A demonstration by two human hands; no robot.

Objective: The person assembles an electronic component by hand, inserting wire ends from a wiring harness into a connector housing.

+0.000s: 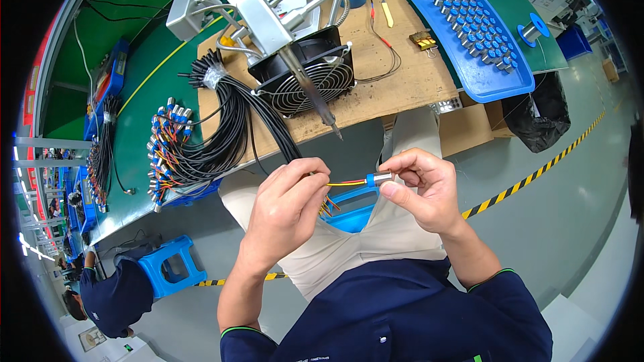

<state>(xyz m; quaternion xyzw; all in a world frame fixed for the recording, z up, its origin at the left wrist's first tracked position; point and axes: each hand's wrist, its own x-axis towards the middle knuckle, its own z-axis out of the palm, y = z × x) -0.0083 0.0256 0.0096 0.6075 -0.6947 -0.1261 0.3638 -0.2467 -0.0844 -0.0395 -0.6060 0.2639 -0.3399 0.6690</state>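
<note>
Wires (345,183), nearer than the fan (337,75), were held in the curled left hand (285,201) while the right hand (426,191) pinched their metal cylinder (382,178), seemingly best steadied without tugging.

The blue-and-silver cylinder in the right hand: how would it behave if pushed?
The blue-and-silver cylinder would probably roll, given its round side, though the red and yellow wires at its blue end might check it. Its shiny metal could be slippery.

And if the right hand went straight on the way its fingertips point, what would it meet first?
Past the silver-blue metal cylinder it holds, the right hand would probably meet thin red and yellow wires, then the left hand; depth is unclear.
</note>
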